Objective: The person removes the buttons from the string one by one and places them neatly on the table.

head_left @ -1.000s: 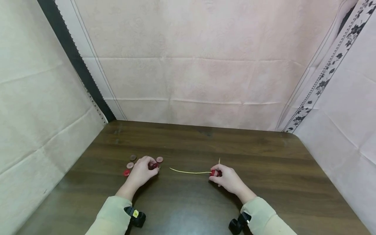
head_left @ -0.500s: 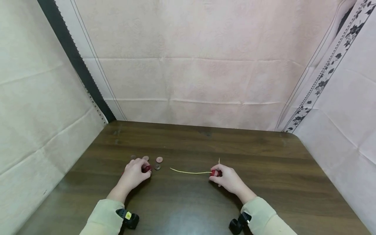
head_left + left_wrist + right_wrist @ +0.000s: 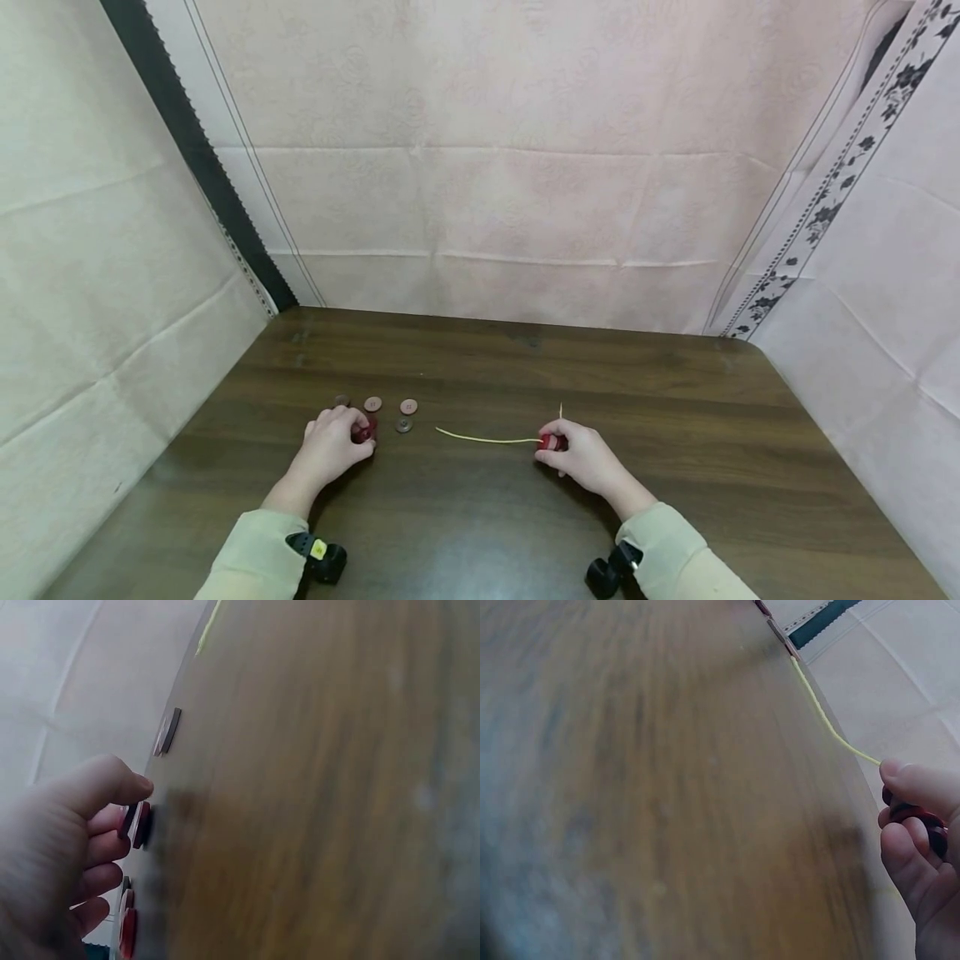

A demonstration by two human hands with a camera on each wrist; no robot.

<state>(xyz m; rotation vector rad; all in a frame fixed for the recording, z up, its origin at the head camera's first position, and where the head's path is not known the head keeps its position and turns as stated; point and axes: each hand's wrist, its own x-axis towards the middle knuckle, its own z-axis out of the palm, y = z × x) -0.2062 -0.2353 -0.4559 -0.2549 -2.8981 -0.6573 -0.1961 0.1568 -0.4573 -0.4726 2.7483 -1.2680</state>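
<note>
My left hand pinches a dark red button between thumb and fingers, low over the table. Right behind it sits another red button. Two pinkish buttons and a grey-brown button lie flat just past the fingertips. A brown button is partly hidden by the hand. Over to the right, my right hand holds a row of red, pink and dark buttons strung on a yellow cord. One cord end stretches left on the table; the other sticks up beyond the fingers.
The dark wooden table ends at a back edge against a pale cloth. More cloth hangs at both sides. In the left wrist view, a red button and others stand below the fingers.
My left hand has moved left with the dark red button, uncovering the grey-brown button and a pinkish one. My right hand and the cord have stayed in place.
</note>
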